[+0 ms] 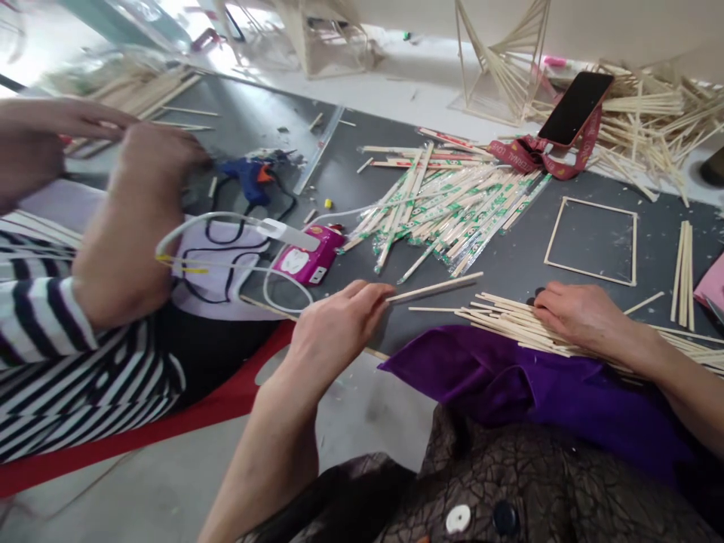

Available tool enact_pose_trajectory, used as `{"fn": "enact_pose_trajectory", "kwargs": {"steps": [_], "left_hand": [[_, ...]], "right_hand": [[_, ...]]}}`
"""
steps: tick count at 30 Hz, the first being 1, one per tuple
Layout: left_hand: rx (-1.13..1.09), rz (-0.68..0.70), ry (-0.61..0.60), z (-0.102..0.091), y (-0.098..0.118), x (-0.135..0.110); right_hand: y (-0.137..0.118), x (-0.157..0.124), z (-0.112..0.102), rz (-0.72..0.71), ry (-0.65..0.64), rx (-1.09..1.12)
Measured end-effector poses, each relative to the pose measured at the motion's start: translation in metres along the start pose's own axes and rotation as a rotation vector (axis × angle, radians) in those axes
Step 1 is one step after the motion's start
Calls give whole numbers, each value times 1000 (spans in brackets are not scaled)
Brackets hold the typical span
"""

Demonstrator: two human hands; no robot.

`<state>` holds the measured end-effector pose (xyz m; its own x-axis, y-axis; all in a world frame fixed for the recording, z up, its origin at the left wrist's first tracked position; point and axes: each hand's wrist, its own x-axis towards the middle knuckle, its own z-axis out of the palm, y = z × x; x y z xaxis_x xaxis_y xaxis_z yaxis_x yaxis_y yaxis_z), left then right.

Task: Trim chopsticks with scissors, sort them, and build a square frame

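Note:
My left hand [344, 315] is closed, pinching a wooden chopstick [438, 287] that points right, above the grey tabletop. It may be more than one stick. My right hand [582, 315] rests over a loose pile of bare wooden chopsticks [498, 315] at the table's near edge. Its fingers are pressed together beside a small dark round object [538, 292]; what they grip is hidden. Behind the pile lies a flat rectangular frame of sticks [636, 249]. Several sticks [682, 275] lie lengthwise to its right.
Wrapped chopsticks [446, 204] are heaped mid-table. A phone [577, 108] lies on a red strap [588, 143]. At left are a magenta box [320, 256] with a white cable, a blue glue gun [249, 179] and a co-worker's hands [152, 151]. Stick structures [503, 60] stand behind.

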<state>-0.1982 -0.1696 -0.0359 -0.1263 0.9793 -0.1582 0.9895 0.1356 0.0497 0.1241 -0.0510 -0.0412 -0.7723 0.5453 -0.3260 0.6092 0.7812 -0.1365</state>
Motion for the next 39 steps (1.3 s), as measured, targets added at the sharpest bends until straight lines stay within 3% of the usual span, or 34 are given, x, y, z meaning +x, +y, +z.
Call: {"fn": "enact_pose_trajectory", "kwargs": {"steps": [5,8,17,23,31,34,36,39], "left_hand": [[-298,113,37,6,8,7],[-341,153,29,7,17,16],[-40,129,-85,9,42,38],[-69,219,-164,15,33,22],[80,260,-211,17,30,16],[-65,241,-183,7,17,10],[-296,211,-132,-5,9,6],[-664,59,-10,-27,3,9]], "right_hand": [[4,-2,7,-34,60,28],[5,-3,9,-29,66,26],[2,-4,8,-5,38,0],[2,-4,10,-8,42,6],[1,-3,12,14,43,23],[0,-3,19,10,92,43],[0,-2,25,5,136,53],[0,-1,33,-10,215,47]]}}
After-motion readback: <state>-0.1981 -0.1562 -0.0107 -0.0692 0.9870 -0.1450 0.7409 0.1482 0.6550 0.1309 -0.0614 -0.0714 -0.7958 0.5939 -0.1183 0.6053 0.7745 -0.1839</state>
